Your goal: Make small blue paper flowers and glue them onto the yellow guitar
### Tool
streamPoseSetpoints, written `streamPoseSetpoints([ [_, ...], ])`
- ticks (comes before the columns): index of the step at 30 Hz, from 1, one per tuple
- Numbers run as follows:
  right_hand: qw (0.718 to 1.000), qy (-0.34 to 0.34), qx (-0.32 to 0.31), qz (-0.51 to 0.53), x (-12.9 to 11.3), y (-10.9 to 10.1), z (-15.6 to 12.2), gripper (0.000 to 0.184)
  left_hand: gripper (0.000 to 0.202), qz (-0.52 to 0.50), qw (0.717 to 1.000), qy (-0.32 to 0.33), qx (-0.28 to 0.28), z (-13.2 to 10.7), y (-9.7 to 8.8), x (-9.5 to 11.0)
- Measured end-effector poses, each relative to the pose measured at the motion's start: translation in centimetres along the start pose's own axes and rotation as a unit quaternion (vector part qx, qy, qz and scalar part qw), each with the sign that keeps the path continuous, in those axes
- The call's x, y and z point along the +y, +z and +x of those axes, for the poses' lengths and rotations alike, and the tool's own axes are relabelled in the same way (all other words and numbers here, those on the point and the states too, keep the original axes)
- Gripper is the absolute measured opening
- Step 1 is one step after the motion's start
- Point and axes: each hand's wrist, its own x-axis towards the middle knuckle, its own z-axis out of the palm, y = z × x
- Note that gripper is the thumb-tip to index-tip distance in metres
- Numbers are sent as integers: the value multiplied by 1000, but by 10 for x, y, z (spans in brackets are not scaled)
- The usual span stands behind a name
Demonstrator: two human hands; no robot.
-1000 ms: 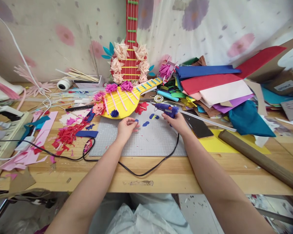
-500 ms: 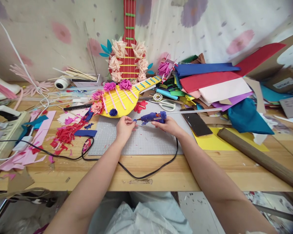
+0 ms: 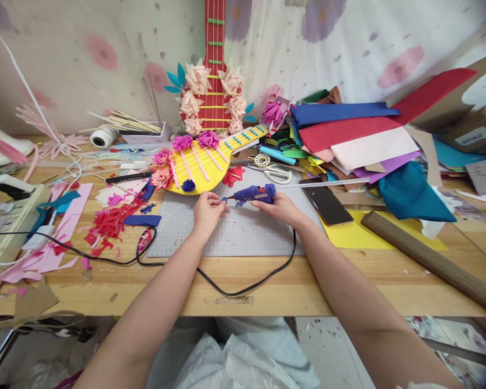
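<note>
My right hand (image 3: 278,207) is wrapped round a blue glue gun (image 3: 251,194), its nozzle pointing left and a long clear glue stick (image 3: 328,184) jutting from its back. Between the fingertips of my left hand (image 3: 208,212) is a small blue paper piece (image 3: 224,200), mostly covered by the fingers. The nozzle meets that piece or is very close to it. Both hands are above a grey cutting mat (image 3: 243,240). Just behind them lies a yellow paper lute (image 3: 202,175) with pink, purple and blue paper flowers, and a red paper flower (image 3: 234,175).
A red flowered instrument (image 3: 214,102) stands at the back. Right are scissors (image 3: 278,173), a phone (image 3: 327,202), a cardboard tube (image 3: 425,259) and stacked coloured sheets (image 3: 348,132). Left are red scraps (image 3: 111,219) and a power strip (image 3: 16,232). A black cord (image 3: 243,292) loops in front.
Almost nothing differs. The view has shifted very slightly, while both hands keep their hold on the glue gun and the blue paper piece.
</note>
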Motion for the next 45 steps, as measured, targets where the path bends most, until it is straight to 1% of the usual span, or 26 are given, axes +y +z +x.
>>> streamPoseSetpoints([
  [6,1000,-10,-6,9,-1,0,0,38,24,7,1000,2,1,-1,0,2],
  [12,1000,10,-8,3,1,1,1,38,23,16,1000,6,-5,-2,0,0],
  [19,1000,-4,-15,10,1,2,2,37,23,20,1000,11,-8,-2,0,0],
  [24,1000,2,-9,13,-2,2,2,35,24,20,1000,17,-14,-2,0,-1],
  [27,999,15,-13,28,-6,1,1,34,24,21,1000,16,-14,-2,0,-1],
  [30,996,40,-19,81,-5,0,2,40,20,21,1000,2,-17,-4,0,2],
  [32,990,42,9,133,-1,-3,5,43,17,16,1000,-6,-23,-4,1,4],
  [34,983,38,67,169,6,-8,9,44,14,9,999,-10,-29,-5,1,5],
  [35,980,42,100,169,10,-10,11,45,12,6,999,-10,-31,-4,1,5],
  [37,976,66,161,128,18,-15,16,46,10,-2,999,-6,-31,-4,1,4],
  [39,972,92,212,42,25,-18,21,47,11,-12,1000,-4,-28,-3,1,2],
  [40,969,99,227,-6,29,-19,24,49,11,-16,1000,-4,-25,-3,1,2],
  [42,964,98,231,-88,34,-18,27,51,12,-23,1000,-7,-20,-3,1,2],
  [45,961,82,214,-154,38,-17,29,55,15,-44,999,-17,-18,-4,1,6],
])
